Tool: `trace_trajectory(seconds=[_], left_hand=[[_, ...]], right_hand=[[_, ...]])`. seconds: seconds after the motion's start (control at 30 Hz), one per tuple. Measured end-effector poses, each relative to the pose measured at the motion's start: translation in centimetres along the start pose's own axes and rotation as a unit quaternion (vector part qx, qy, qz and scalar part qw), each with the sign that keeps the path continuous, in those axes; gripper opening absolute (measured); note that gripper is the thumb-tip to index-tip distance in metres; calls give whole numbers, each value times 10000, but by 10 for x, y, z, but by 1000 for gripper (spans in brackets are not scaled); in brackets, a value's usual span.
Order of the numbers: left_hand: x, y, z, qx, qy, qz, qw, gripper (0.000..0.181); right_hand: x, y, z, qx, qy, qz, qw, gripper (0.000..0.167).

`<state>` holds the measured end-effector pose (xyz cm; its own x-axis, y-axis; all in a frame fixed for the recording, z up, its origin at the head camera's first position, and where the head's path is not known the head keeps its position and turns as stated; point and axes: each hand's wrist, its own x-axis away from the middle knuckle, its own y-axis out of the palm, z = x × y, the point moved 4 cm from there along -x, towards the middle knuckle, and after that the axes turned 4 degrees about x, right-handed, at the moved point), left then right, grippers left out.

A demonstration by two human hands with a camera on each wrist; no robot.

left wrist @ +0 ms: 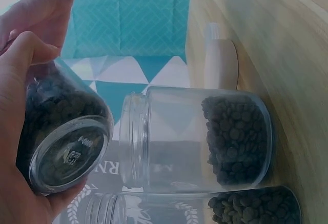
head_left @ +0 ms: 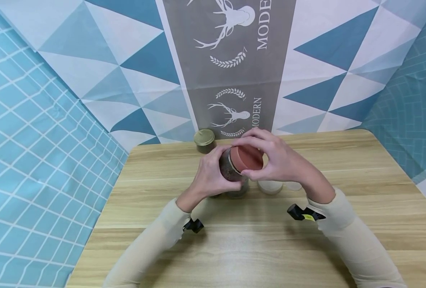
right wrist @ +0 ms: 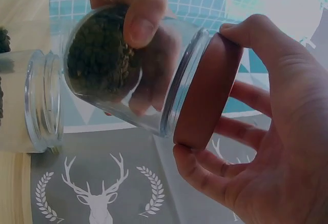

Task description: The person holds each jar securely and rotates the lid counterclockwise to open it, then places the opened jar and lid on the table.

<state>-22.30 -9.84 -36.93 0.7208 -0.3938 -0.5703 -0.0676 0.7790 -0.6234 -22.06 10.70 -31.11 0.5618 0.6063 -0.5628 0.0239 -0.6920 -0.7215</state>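
A: Where's the jar (head_left: 228, 169)?

B: Centre of the head view, raised above the table (head_left: 241, 256) — between the 2 hands. The left hand (head_left: 209, 171) is wrapped round its glass body; the right hand (head_left: 278, 157) grips the reddish lid (head_left: 248, 159) by its edge.

A: Upright?

B: Tilted, lid end toward the frame's right. The lid covers the mouth, though I can't quite tell whether it's fully seated.

A: Anything near?

B: Left wrist view: 2 lidless glass jars (left wrist: 177, 142) at centre and lower right — dark pieces inside. Head view: a gold-lidded container (head_left: 204, 138) above the left hand, a white disc (head_left: 270, 188) below the right.
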Motion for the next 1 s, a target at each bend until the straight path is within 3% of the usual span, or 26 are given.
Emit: trace_trajectory(seconds=[0.23,0.37,0.7,1.0], left_hand=[[1,-3,-1,230,-192,-327,9990,90],[1,-4,-2,457,-286,-543,9971,91],[1,-3,-1,504,-238,-630,9965,91],[2,-5,-2,653,-349,-607,9954,92]], right_hand=[[0,-3,-4,101,-796,-160,9966,64],[1,-4,-7,39,-1059,-316,9939,67],[1,-5,-7,-3,-1121,-428,9928,66],[0,-10,-4,3,-1242,-253,9919,66]])
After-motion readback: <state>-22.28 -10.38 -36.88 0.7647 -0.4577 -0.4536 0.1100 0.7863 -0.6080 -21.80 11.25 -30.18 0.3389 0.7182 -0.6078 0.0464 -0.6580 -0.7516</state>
